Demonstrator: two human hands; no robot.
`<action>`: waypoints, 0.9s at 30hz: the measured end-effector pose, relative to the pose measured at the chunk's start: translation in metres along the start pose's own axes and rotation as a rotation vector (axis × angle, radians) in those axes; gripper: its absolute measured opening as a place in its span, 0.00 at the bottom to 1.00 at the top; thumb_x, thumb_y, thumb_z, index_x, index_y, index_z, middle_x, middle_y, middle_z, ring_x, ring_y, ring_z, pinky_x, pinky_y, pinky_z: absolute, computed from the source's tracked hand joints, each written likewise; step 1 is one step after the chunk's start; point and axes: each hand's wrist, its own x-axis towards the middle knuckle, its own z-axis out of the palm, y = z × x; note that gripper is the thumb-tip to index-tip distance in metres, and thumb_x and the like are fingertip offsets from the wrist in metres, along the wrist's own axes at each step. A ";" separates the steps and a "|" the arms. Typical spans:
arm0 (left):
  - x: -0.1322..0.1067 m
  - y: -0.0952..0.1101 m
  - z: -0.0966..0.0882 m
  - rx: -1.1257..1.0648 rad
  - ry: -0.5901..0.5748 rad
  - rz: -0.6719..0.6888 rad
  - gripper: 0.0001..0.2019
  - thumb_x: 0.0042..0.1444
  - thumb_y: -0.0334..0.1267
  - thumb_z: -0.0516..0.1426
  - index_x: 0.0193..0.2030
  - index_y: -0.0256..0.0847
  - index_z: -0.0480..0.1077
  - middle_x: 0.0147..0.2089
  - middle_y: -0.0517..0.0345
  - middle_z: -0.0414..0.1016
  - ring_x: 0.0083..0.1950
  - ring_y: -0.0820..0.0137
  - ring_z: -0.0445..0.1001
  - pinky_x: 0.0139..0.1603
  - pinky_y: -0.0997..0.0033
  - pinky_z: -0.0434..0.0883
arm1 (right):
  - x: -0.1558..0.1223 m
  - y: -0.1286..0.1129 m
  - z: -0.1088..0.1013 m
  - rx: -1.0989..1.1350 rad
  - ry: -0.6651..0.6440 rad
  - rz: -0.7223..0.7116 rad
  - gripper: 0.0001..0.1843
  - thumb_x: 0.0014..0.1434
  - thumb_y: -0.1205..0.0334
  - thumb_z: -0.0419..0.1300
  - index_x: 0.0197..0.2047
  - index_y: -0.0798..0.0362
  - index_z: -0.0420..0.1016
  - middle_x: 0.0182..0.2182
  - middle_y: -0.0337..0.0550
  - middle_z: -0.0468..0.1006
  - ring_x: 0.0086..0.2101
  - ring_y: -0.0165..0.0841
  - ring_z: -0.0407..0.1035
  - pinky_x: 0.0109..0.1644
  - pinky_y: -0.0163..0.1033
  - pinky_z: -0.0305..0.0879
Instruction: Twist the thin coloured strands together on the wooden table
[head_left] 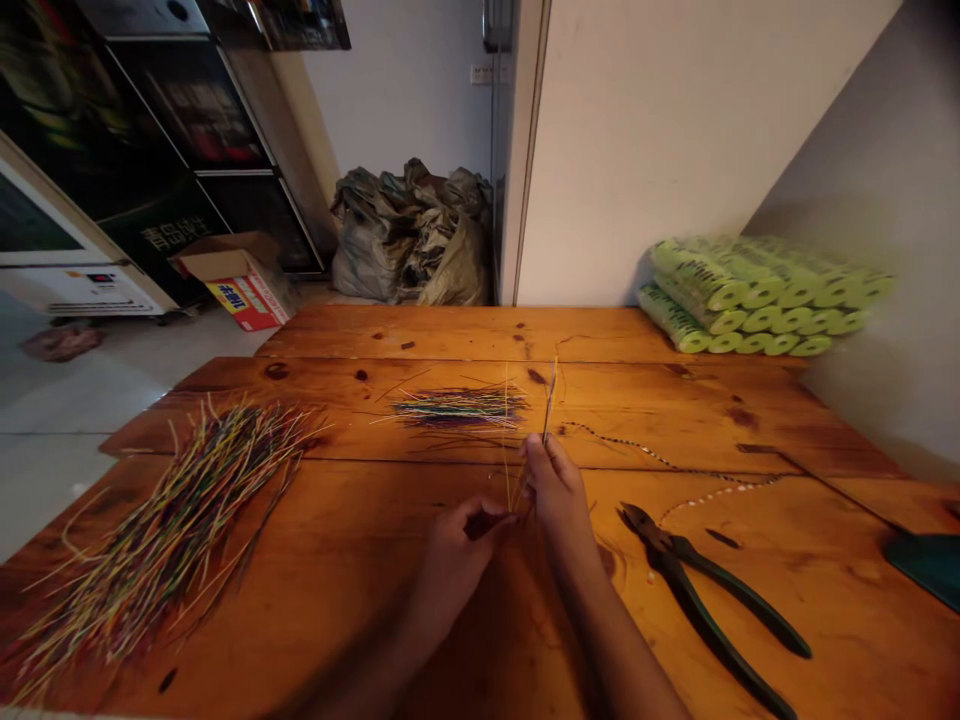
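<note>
Left hand (466, 540) and right hand (556, 490) tight on thin strands (550, 400), between loose strand heap (187, 510) and splayed pliers (667, 550).

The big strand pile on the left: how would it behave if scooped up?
The strand pile would probably shed pieces: no tie shows around it. Its strands look thin, so likely light, and springy rather than limp, since loose ends jut out.

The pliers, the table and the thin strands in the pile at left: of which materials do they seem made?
Pliers: probably steel head, dark and worn-looking; the smooth dark-green handles may be plastic-coated.
Table: wood, slightly glossy, perhaps varnished; knots and plank seams show.
Strands: perhaps plastic-coated wire, given bright colours and stiff lines.
</note>
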 end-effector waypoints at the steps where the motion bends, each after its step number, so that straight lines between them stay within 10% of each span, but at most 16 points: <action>1: 0.000 0.000 0.000 -0.016 -0.002 -0.005 0.06 0.42 0.40 0.61 0.23 0.41 0.71 0.25 0.59 0.73 0.30 0.69 0.69 0.34 0.71 0.64 | -0.001 -0.001 0.000 0.000 0.036 -0.010 0.16 0.53 0.48 0.57 0.22 0.50 0.61 0.14 0.28 0.51 0.17 0.24 0.44 0.20 0.33 0.41; 9: 0.034 0.008 -0.036 0.132 0.119 0.114 0.08 0.48 0.43 0.57 0.30 0.40 0.71 0.32 0.57 0.75 0.38 0.67 0.73 0.43 0.68 0.67 | 0.000 -0.025 -0.016 0.309 0.206 -0.258 0.17 0.53 0.52 0.58 0.22 0.50 0.57 0.20 0.30 0.51 0.18 0.24 0.46 0.20 0.31 0.47; 16: 0.052 0.004 -0.068 0.658 0.426 0.454 0.22 0.52 0.38 0.54 0.55 0.37 0.62 0.60 0.46 0.61 0.62 0.60 0.56 0.62 0.57 0.53 | 0.002 -0.020 -0.010 0.439 -0.063 0.086 0.17 0.51 0.53 0.60 0.23 0.51 0.56 0.17 0.28 0.49 0.16 0.22 0.41 0.16 0.27 0.43; 27: 0.031 0.024 -0.049 -0.312 -0.262 -0.011 0.17 0.51 0.46 0.56 0.45 0.42 0.73 0.38 0.55 0.78 0.46 0.66 0.72 0.51 0.68 0.64 | -0.016 -0.006 0.012 0.217 -0.564 0.550 0.17 0.53 0.47 0.58 0.27 0.52 0.59 0.17 0.25 0.45 0.16 0.20 0.33 0.14 0.24 0.30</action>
